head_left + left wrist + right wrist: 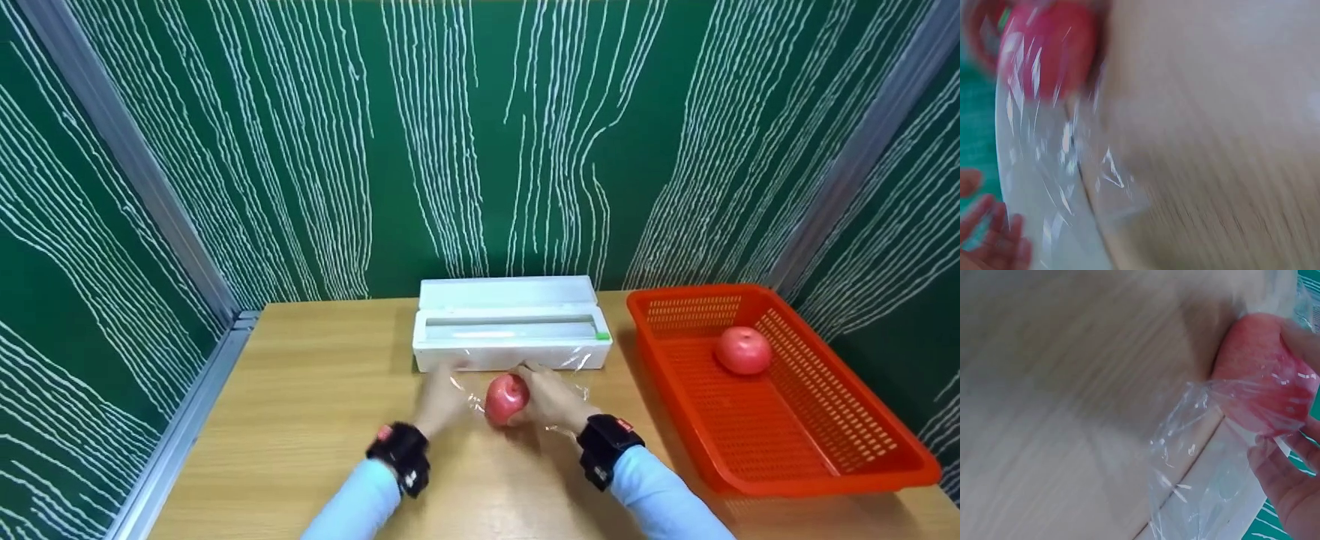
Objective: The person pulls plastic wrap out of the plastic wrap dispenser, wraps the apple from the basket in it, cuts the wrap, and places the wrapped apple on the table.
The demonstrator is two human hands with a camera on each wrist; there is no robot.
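A pinkish-red apple (506,399) sits just in front of a white cling film box, with clear cling film (1185,461) partly over it and trailing off its sides. My right hand (551,394) grips the apple; the right wrist view has its thumb on one side and its fingers (1278,475) on the other. Blurred in the head view, my left hand (441,401) is left of the apple, apart from it. Its fingers (1002,239) are extended beside the loose film in the left wrist view.
The white cling film box (514,356) stands with its lid up and a film roll inside. To the right, an orange-red plastic basket (675,420) holds another apple (743,350). Green panels (495,135) with white wavy lines border the wooden table (300,420).
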